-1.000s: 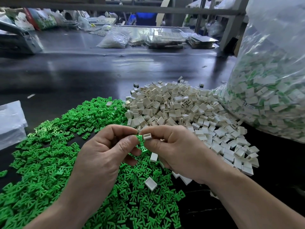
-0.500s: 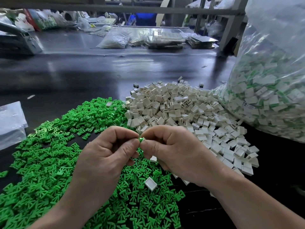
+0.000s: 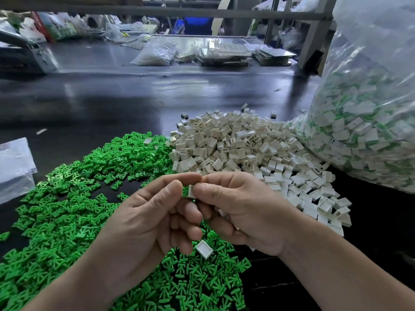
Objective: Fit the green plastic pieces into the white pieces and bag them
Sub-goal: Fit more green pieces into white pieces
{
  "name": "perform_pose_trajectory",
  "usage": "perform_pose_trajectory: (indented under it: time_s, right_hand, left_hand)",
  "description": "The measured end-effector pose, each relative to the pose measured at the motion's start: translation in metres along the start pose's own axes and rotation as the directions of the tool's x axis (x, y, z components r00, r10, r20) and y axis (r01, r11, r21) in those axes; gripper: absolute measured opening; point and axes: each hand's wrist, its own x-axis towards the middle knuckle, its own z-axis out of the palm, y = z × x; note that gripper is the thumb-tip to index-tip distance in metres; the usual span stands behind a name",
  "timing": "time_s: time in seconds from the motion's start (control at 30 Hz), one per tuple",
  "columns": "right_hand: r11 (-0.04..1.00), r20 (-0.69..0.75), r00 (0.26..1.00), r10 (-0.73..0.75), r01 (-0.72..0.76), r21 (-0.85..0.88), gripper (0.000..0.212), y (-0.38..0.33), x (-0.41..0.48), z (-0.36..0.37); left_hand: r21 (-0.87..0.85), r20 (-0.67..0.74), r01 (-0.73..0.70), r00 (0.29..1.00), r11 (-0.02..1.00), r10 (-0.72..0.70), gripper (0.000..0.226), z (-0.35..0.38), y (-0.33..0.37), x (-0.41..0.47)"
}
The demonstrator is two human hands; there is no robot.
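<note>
White piece [image 3: 191, 191] is being pinched by left hand [image 3: 148, 216] and right hand [image 3: 242, 209], fingertips curled tight, seemingly seating a hidden green insert; next is calling for a drop into the bag [image 3: 370, 131].

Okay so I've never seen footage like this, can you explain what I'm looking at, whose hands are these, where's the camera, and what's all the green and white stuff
No machine here: a person works bare-handed, and the one picture comes from a camera worn on their head, looking down. The left hand and right hand together pinch one small white piece. On the dark table lie a green pile and a white pile of small plastic pieces. At right stands a clear bag holding white and green parts.
</note>
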Motion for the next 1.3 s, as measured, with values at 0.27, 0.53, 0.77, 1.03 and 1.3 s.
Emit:
perform_pose_trajectory:
  time_s: [0.27, 0.53, 0.77, 1.03, 1.3]
  right_hand:
    - [0.999, 0.057, 0.998, 0.035, -0.034, -0.011, 0.020, 0.000, -0.001, 0.001]
    - [0.998, 0.072, 0.997, -0.014, 0.009, 0.069, 0.018, 0.002, -0.001, 0.009]
    - [0.998, 0.050, 0.999, -0.012, 0.009, 0.055, 0.029, 0.002, -0.003, 0.012]
    - [1.000, 0.035, 0.999, -0.016, 0.016, 0.009, 0.026, 0.000, -0.004, 0.015]
    - [0.994, 0.051, 0.998, -0.033, 0.027, 0.110, 0.031, -0.003, -0.003, 0.012]
  left_hand:
    - [-0.113, -0.025, 0.096, 0.995, 0.989, -0.099, 0.055, 0.000, 0.000, -0.001]
    - [-0.180, -0.008, 0.035, 0.999, 0.983, -0.037, 0.049, 0.004, -0.003, -0.001]
    - [-0.147, -0.013, 0.039, 0.999, 0.988, -0.041, 0.046, 0.003, -0.003, 0.000]
    - [-0.111, -0.046, 0.013, 0.999, 0.994, -0.019, 0.048, 0.005, -0.003, -0.001]
    - [-0.071, 0.031, -0.106, 0.994, 0.992, 0.108, 0.038, 0.004, -0.001, 0.000]
